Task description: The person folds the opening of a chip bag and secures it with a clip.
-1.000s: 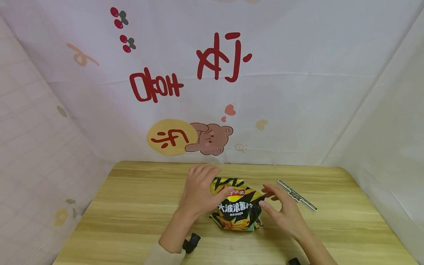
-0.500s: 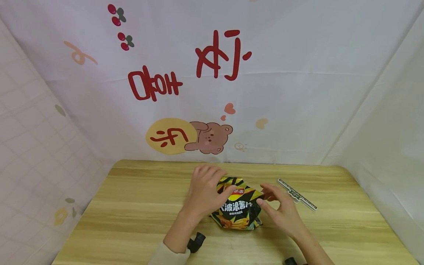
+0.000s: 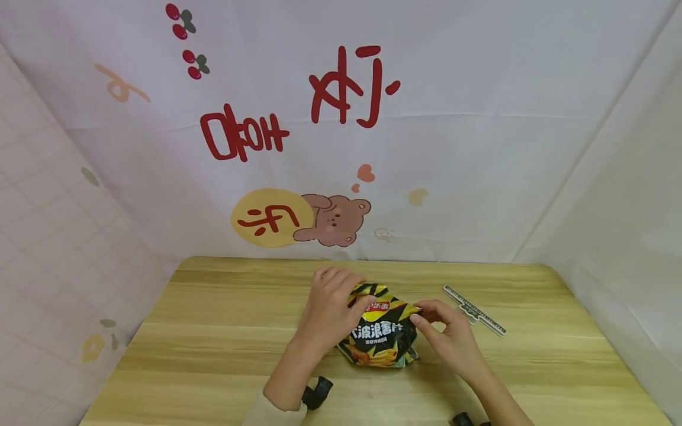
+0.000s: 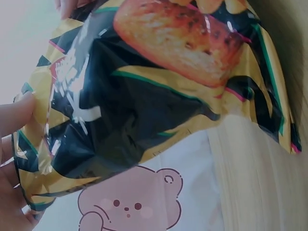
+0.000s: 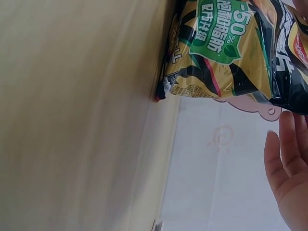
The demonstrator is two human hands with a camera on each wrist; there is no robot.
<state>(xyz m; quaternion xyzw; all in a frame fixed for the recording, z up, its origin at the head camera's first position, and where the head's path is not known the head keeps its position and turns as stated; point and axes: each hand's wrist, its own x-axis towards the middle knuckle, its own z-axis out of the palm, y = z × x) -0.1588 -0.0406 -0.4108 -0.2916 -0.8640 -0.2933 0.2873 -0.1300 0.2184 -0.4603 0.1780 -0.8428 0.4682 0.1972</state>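
A black and yellow bag of potato chips [image 3: 380, 340] stands on the table with its front toward me, leaning slightly. My left hand [image 3: 333, 310] grips its upper left side, thumb across the front and fingers behind. In the left wrist view the left thumb [image 4: 17, 113] presses the shiny wrapper. My right hand [image 3: 450, 337] pinches the upper right corner between thumb and fingers. The right wrist view shows the bag's gold and green side panel [image 5: 219, 38], with the loosely bent right fingers [image 5: 288, 149] at its edge.
A ruler-like strip [image 3: 474, 310] with black markings lies on the wooden table [image 3: 224, 337], right of the bag. Black straps or mounts [image 3: 318, 392] show below the wrists. A white printed cloth [image 3: 453, 148] with a bear hangs behind the table, with cloth on both sides.
The right hand has come in slightly leftward, its thumb and fingers closing on the bag's corner. The left hand has slid a little right over the bag. The view has shifted slightly.
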